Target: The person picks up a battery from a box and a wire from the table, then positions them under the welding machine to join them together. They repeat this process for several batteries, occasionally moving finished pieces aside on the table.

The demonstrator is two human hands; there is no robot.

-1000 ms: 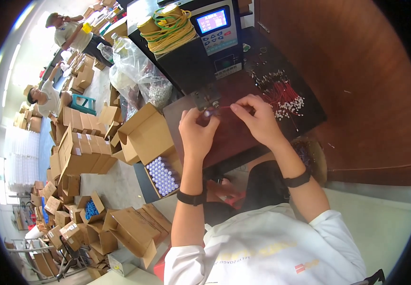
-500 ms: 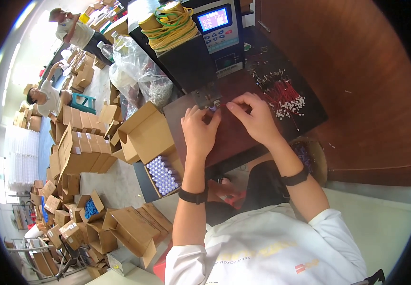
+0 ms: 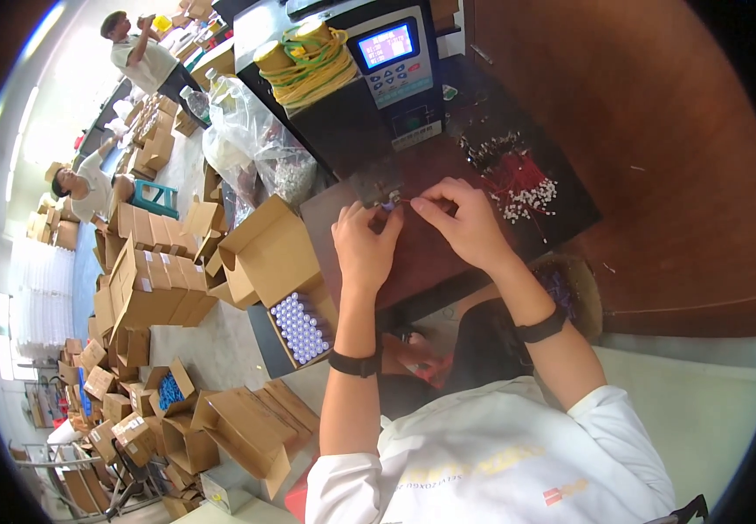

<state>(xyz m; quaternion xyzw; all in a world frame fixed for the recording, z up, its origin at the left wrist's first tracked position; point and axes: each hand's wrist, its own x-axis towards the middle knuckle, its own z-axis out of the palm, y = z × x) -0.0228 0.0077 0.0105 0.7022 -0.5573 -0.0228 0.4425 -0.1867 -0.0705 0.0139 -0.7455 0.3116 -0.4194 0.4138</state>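
Observation:
My left hand (image 3: 366,240) is closed on a small purple cylindrical cell (image 3: 388,207), mostly hidden by the fingers, right at the front parts of a black bench machine (image 3: 343,131). Just to the right, my right hand (image 3: 463,223) pinches a thin red wire (image 3: 405,200). Its far end reaches to the cell's end; whether the two touch cannot be made out. Both hands are over the dark red-brown tabletop (image 3: 422,262). To their right lies a heap of red and black wires with white connectors (image 3: 524,190).
The machine has a lit screen (image 3: 387,45); rolls of yellow-green wire (image 3: 312,65) sit on it. Left of the table are a clear plastic bag (image 3: 260,140) and an open carton of purple cells (image 3: 299,327). Cardboard boxes (image 3: 155,288) fill the floor; two people (image 3: 147,65) are beyond.
The whole view has shifted slightly. My right hand has come a little closer to the left, so less red wire shows between them. Both hands keep their grip.

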